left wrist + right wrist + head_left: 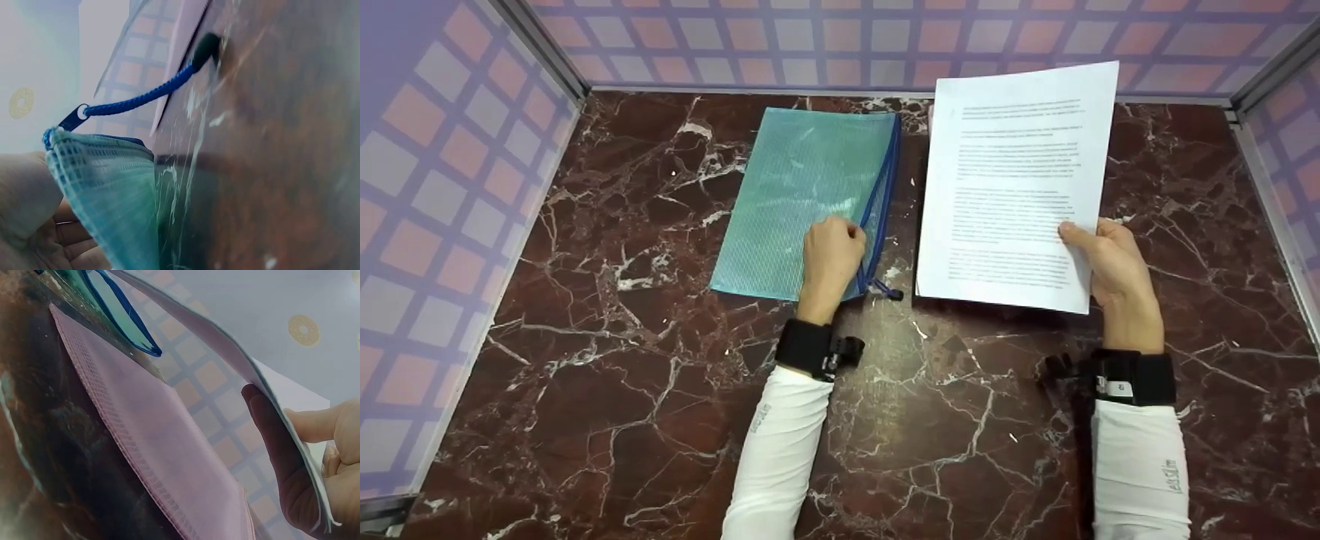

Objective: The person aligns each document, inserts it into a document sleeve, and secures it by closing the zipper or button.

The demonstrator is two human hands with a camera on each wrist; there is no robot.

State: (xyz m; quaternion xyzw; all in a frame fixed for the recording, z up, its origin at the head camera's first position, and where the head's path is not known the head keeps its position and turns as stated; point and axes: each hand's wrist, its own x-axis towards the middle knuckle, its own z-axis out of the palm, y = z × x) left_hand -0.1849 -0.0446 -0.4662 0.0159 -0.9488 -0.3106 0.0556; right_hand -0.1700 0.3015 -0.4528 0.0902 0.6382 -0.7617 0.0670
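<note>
A teal mesh zipper pouch [795, 176] lies on the dark marbled table, its blue-zippered right side parted. At that edge my left hand [832, 259] grips the upper layer with curled fingers. The pouch's blue zipper cord [140, 101] sticks out from the near corner in the left wrist view. My right hand [1121, 262] holds a stack of printed sheets [1012, 180] by its right edge, thumb on top and fingers underneath. Below the raised sheets, a pink mesh pouch [149, 413] shows in the right wrist view; from the head the sheets hide nearly all of it.
Checkered panels [855, 45] stand along the back and both sides of the marbled table [660, 375]. The pink pouch lies to the right of the teal one, with a narrow strip of table between them.
</note>
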